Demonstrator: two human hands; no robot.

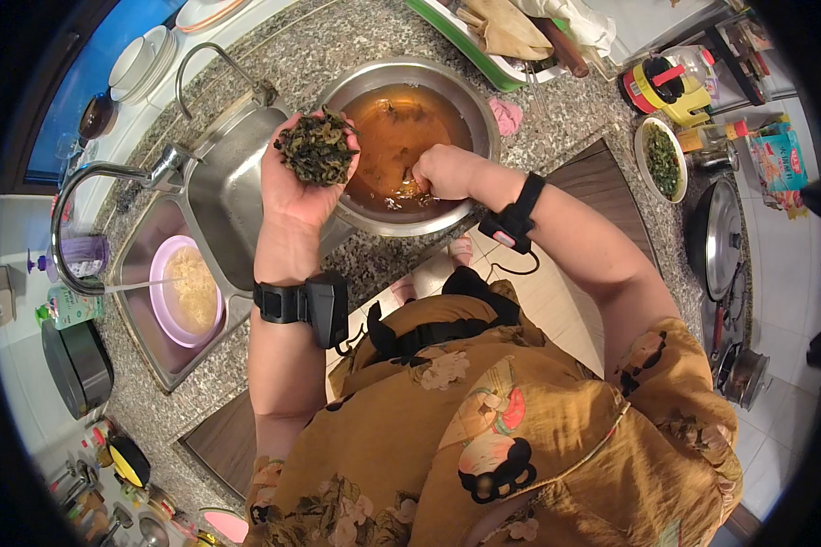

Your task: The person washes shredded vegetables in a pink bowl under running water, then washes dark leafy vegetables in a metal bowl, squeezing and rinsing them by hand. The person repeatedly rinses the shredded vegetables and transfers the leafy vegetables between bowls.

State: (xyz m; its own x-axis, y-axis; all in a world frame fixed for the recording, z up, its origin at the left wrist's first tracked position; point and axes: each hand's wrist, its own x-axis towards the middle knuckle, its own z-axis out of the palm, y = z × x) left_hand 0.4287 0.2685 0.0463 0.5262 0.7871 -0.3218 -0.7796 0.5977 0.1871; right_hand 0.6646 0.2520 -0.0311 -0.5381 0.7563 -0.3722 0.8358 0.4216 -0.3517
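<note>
My left hand (291, 195) is palm up with a heap of wet, dark green leafy vegetable (318, 149) cupped in it, beside the near left rim of a wide stainless steel basin (487, 130). Amber-brown water (397, 126) fills much of the basin, and a few dark bits float in it. My right hand (449, 171) is over the basin's right side, its fingers curled and their tips dipping into the water. Whether those fingers pinch anything is hidden.
A double steel sink (236, 161) adjoins on the left. Its running faucet (75, 273) pours into a pink basin (161, 335) of pale shreds. A bowl of chopped greens (661, 161), a lidded pan (722, 239) and a pink cloth (505, 116) are on the right.
</note>
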